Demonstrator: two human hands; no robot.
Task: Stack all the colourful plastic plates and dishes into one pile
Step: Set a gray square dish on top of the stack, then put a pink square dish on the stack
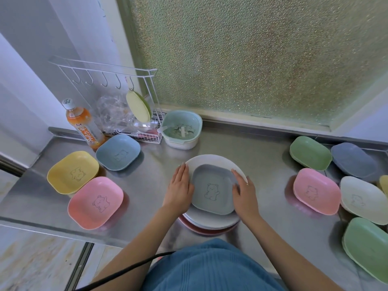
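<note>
Head view. A grey-blue square dish (213, 189) with a bear outline sits inside a white round plate (212, 159), itself topping a pile of round plates whose lowest visible rim is red (206, 231); the pile stands at the centre of the steel bench (262, 156). The left hand (180, 189) lies flat against the dish's left rim, fingers (183, 171) straight and released; the right hand (244, 191) lies against the right rim, its fingers extended too, gripping nothing. Loose dishes to the left: blue (118, 151), yellow (72, 172), pink (95, 202), each empty bar its bear print. To the right: green (310, 153), slate blue (353, 159), pink (316, 191), white (363, 199), and a large green one (367, 246) cut off by the frame edge; a yellow sliver (384, 183) is also cut off. A teal strainer basket (181, 126) nests in a white bowl, holding a white implement I cannot identify. A wire rack (117, 80) holds crumpled clear plastic and a hanging green item; an orange drink bottle (85, 123) stands beside it. Frosted glass backs the bench.
</note>
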